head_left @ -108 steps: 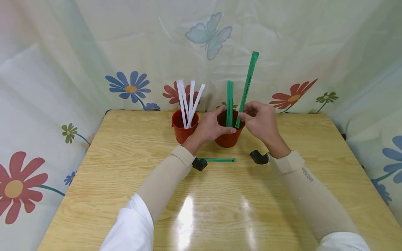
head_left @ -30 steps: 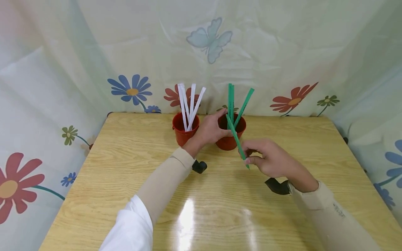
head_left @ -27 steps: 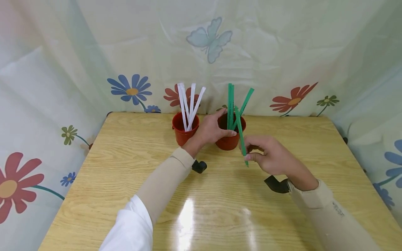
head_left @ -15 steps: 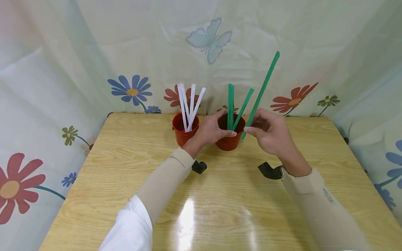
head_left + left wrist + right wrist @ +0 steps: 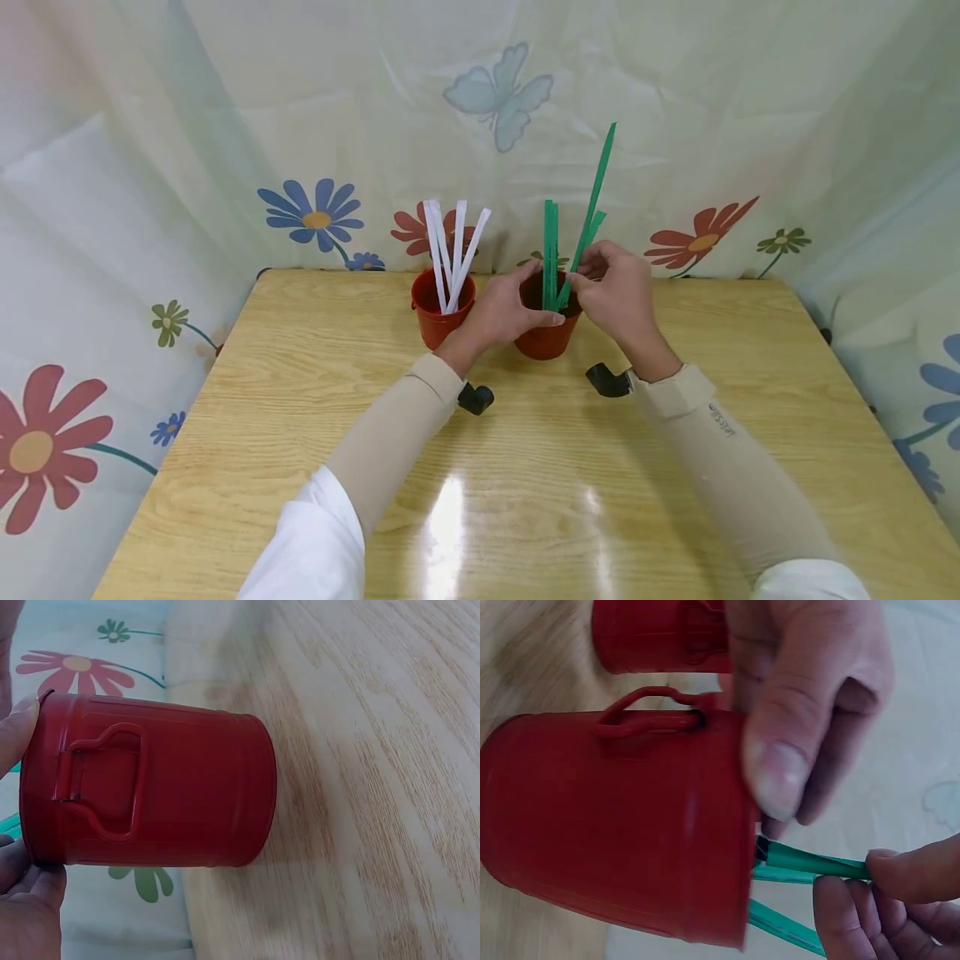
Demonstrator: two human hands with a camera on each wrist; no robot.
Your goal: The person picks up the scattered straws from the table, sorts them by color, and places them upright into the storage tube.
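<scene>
My left hand (image 5: 498, 304) grips the rim of the right red metal bucket (image 5: 543, 343), its thumb along the near side. In the right wrist view that hand's thumb (image 5: 780, 776) presses on the rim. My right hand (image 5: 615, 283) pinches a long green paper-wrapped straw (image 5: 600, 171) between thumb and fingers. It leans to the right over the bucket, its lower end right at the mouth in the right wrist view. Several other green straws (image 5: 551, 242) stand in this bucket, one of them tilted right behind the held straw. The left wrist view shows the bucket's folded wire handle (image 5: 112, 780).
A second red bucket (image 5: 438, 327) with several white paper-wrapped straws (image 5: 459, 242) stands close left, partly behind my left forearm. Both stand near the back edge of the wooden table (image 5: 315, 417). A floral curtain (image 5: 360, 100) hangs behind.
The green straw once lying on the table is gone from there. My right hand has swung a green straw from pointing forward to upright and moved it left over the bucket. The left hand stays put.
</scene>
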